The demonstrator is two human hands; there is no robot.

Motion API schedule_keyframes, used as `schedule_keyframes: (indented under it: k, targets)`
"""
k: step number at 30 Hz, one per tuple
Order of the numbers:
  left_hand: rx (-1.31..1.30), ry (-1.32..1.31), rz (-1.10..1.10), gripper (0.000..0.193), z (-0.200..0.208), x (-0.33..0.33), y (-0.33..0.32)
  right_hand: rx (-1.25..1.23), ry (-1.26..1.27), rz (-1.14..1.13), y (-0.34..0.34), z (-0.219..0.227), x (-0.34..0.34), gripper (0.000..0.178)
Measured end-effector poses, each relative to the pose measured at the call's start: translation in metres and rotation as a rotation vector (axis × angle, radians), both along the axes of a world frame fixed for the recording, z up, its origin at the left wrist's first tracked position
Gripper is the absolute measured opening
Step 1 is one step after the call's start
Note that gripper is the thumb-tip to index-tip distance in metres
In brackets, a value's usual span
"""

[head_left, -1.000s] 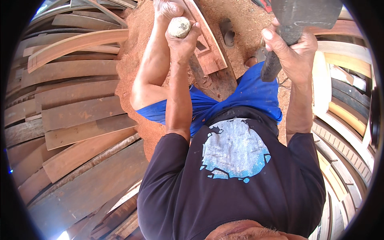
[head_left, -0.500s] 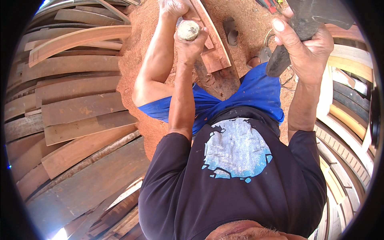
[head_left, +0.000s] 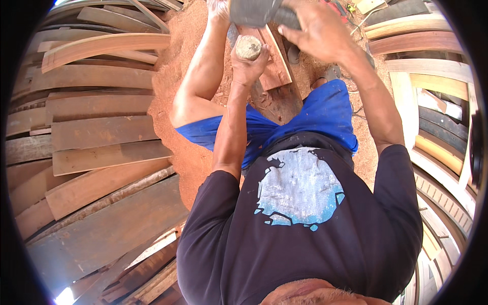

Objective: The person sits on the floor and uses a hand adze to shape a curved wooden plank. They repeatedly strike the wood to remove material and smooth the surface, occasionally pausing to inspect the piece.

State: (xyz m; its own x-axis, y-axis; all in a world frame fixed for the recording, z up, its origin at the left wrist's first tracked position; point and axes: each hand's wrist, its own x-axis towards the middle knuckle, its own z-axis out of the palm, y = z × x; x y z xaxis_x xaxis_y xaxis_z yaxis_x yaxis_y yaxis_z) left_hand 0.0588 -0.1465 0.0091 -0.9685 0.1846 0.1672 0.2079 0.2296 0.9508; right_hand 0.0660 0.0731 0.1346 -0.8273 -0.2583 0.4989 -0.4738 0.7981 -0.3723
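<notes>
My left hand (head_left: 248, 68) is wrapped around the upright wooden handle of a chisel (head_left: 248, 47). Its pale, battered round end faces up, and the blade is hidden below my fist. A reddish wooden board (head_left: 277, 73) with recesses cut in it lies between my legs, under that hand. My right hand (head_left: 323, 33), smeared by motion, grips the handle of a dark mallet (head_left: 254, 12). The mallet head is just beyond and above the chisel's end, with a small gap showing in the picture.
A worn timber beam (head_left: 279, 104) supports the board. Reddish sawdust (head_left: 170, 101) covers the ground. Stacked planks (head_left: 101, 112) fill the left side, and more timber (head_left: 427, 68) lies on the right. A sandal (head_left: 319, 82) and a red tool (head_left: 333, 11) are beyond my right knee.
My right hand has swung the mallet leftward from the upper right to near the chisel's end. My left hand and the chisel have shifted slightly right and down in the picture.
</notes>
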Motion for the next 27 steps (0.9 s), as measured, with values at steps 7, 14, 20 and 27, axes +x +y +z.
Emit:
schedule_keyframes:
  k: [7, 14, 20, 27]
  targets:
    - [0.040, 0.078, 0.046, 0.020, 0.008, 0.001, 0.001, -0.578, 0.082, 0.048, -0.021, 0.106, 0.010, 0.034]
    - [0.081, 0.098, 0.044, 0.018, 0.005, 0.003, 0.003, -0.085, -0.230, -0.042, -0.019, 0.052, 0.024, 0.036]
    - [0.132, 0.077, 0.044, 0.023, 0.000, -0.001, 0.007, 0.188, -0.174, -0.034, -0.015, 0.009, 0.015, 0.032]
    - [0.108, 0.087, 0.054, 0.021, 0.001, 0.001, 0.003, -0.501, 0.225, 0.156, -0.020, 0.106, 0.001, 0.024]
